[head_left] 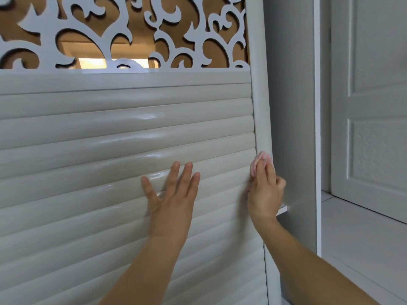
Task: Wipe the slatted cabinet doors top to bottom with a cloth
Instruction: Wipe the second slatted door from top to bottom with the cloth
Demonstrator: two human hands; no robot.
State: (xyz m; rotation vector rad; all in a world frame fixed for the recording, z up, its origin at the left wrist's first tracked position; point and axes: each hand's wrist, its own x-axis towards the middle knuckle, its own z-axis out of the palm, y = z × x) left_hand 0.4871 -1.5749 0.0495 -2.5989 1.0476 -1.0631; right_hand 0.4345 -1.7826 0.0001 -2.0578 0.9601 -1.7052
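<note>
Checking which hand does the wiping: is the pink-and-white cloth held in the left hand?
No: the right hand holds the pink-and-white cloth at the slatted door's right edge; the left hand lies flat, empty.

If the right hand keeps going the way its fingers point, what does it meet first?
The right hand points up along the rounded grey-white corner post; only more post lies ahead, though depth is unclear.

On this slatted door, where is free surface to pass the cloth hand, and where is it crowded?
Free: the slats above and left of the left hand, up to the carved panel, and the slats below left of that forearm. Crowded: the right edge, where the right hand presses the pink cloth against the frame post.
</note>
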